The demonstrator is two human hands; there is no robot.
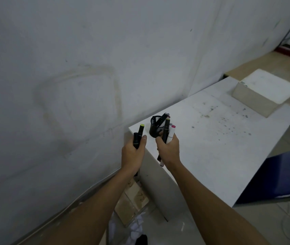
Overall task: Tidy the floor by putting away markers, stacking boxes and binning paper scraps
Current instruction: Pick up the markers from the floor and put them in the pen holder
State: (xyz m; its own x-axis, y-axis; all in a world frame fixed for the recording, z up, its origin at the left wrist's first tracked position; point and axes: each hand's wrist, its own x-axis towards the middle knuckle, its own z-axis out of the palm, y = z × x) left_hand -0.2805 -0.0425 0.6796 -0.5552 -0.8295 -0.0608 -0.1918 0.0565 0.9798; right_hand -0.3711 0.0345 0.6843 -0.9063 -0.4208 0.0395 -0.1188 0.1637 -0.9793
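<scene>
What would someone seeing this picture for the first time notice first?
The two hands at centre: the left hand grips black markers, one yellow-tipped, and the right hand grips a mixed bundle with a pink tip. Beyond them a black mesh cup holding more markers stands at the near corner of the white table.

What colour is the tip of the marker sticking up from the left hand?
Yellow-green, on a black marker gripped by the left hand; the head view shows it.

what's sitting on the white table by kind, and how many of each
black mesh pen cup: 1
white box: 1
total: 2 on the white table
markers inside the cup: too bunched to count
</scene>
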